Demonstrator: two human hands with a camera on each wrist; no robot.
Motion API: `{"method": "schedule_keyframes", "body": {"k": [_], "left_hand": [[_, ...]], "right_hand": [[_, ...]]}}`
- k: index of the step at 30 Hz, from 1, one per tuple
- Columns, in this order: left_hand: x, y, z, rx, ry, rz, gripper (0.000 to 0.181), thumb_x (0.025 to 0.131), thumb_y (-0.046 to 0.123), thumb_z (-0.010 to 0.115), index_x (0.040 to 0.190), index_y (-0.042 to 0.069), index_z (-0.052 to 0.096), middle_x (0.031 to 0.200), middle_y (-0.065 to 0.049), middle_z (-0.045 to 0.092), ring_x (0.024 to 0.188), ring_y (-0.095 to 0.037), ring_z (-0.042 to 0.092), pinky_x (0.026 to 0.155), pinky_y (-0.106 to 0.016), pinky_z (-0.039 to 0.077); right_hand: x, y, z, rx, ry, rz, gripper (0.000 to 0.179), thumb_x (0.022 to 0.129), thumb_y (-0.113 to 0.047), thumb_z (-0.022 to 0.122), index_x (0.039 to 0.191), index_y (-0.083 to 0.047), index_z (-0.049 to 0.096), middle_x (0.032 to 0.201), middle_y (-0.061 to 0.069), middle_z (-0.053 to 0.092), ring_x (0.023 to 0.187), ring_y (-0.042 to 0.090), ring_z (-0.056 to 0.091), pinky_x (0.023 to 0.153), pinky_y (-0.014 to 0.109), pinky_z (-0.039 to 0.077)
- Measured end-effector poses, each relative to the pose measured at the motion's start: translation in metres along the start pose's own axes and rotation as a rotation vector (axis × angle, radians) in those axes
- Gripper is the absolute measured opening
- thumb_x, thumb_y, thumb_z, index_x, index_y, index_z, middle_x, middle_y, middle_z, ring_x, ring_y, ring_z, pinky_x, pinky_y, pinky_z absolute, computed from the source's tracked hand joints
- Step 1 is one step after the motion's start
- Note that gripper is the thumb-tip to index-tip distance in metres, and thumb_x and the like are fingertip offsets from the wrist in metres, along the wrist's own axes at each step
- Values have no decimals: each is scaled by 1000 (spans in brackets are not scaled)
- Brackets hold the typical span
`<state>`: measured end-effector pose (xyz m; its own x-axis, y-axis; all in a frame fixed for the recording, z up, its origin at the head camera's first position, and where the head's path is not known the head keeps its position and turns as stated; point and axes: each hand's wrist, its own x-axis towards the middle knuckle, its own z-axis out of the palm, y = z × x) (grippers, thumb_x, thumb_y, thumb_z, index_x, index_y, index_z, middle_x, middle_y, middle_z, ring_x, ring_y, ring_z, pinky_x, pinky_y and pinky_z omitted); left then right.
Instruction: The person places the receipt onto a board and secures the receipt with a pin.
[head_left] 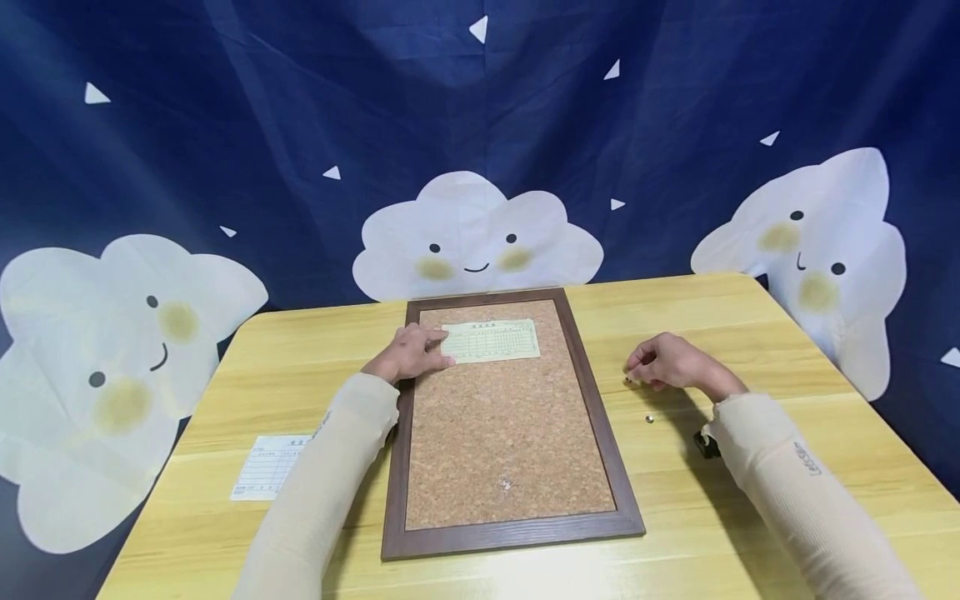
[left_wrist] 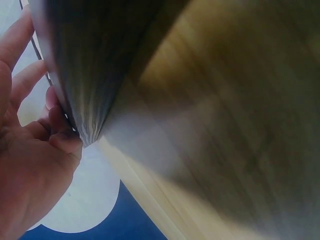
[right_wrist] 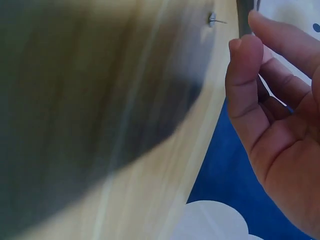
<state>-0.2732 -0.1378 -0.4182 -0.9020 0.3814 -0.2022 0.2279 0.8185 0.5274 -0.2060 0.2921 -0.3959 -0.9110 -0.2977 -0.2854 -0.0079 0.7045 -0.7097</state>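
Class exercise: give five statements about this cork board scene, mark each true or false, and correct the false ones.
1. The left hand touches the pale yellow slip. True.
2. The right hand rests on the cork board. False: the right hand is over the table, to the right of the cork board.
3. The white slip lies on the table, left of the cork board. True.
4. The frame around the cork is white. False: the frame is dark brown.
5. A silver tack lies on the table, right of the cork board. True.
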Motion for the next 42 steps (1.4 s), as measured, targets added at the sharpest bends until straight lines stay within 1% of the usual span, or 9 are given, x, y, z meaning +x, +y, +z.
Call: {"method": "schedule_keyframes", "body": {"k": [4, 9, 15, 22, 29, 32, 35, 39, 42], "left_hand": [[-1, 0, -1, 9, -7, -15, 66, 94, 32, 72, 150, 8, 47, 151, -25, 36, 139, -40, 29, 115, -53, 25], [-1, 1, -2, 16, -17, -35, 67, 94, 34, 71, 151, 11, 46, 150, -23, 38, 138, -39, 30, 114, -51, 26], [-1, 2, -2, 17, -19, -26, 66, 94, 34, 71, 150, 10, 46, 152, -24, 36, 140, -40, 28, 115, -52, 25], [-1, 2, -2, 29, -12, -19, 66, 94, 34, 71, 151, 10, 46, 152, -24, 36, 140, -39, 28, 115, -52, 25], [-1, 1, -1, 24, -9, -29, 66, 94, 33, 72, 150, 10, 47, 154, -25, 33, 139, -40, 29, 115, -52, 25], [-1, 1, -1, 21, -7, -27, 66, 94, 33, 72, 150, 10, 47, 154, -26, 33, 139, -40, 29, 115, -52, 25], [-1, 0, -1, 26, -6, -21, 66, 94, 33, 71, 150, 10, 47, 153, -26, 34, 139, -41, 29, 115, -52, 25], [0, 0, -1, 36, -6, -11, 66, 94, 34, 71, 150, 10, 47, 151, -27, 35, 138, -41, 30, 114, -53, 25], [-1, 0, -1, 35, -7, -12, 66, 93, 34, 71, 150, 11, 46, 152, -27, 34, 139, -41, 29, 115, -53, 24]], "right_hand": [[0, 2, 3, 18, -20, 10, 15, 92, -3, 71, 100, 9, 69, 84, 9, 71, 68, 18, 61, 61, 34, 54], [1, 4, 6, 11, -26, 0, 15, 91, -2, 71, 100, 10, 69, 84, 8, 70, 68, 17, 61, 62, 35, 55], [2, 7, 8, -4, -31, 20, 13, 91, -1, 71, 98, 9, 69, 82, 6, 68, 68, 16, 60, 63, 35, 55], [3, 9, 11, -15, -6, 32, 9, 92, -2, 70, 96, 6, 71, 77, 4, 66, 66, 15, 59, 63, 34, 55], [2, 11, 13, -11, 9, -2, 9, 93, -2, 68, 94, 6, 71, 71, 3, 63, 64, 15, 59, 61, 32, 54], [3, 13, 12, 10, 13, -24, 10, 94, -1, 67, 95, 8, 71, 71, 3, 61, 66, 16, 58, 61, 31, 55], [4, 15, 12, 47, 14, -46, 11, 95, 1, 64, 97, 10, 69, 75, 5, 63, 69, 17, 59, 62, 31, 56], [3, 18, 11, 136, 17, -71, 12, 96, 4, 59, 98, 13, 67, 84, 11, 69, 74, 18, 64, 66, 32, 58], [2, 20, 10, 201, 32, -87, 13, 94, 5, 57, 100, 14, 65, 89, 14, 69, 76, 19, 66, 69, 33, 58]]}}
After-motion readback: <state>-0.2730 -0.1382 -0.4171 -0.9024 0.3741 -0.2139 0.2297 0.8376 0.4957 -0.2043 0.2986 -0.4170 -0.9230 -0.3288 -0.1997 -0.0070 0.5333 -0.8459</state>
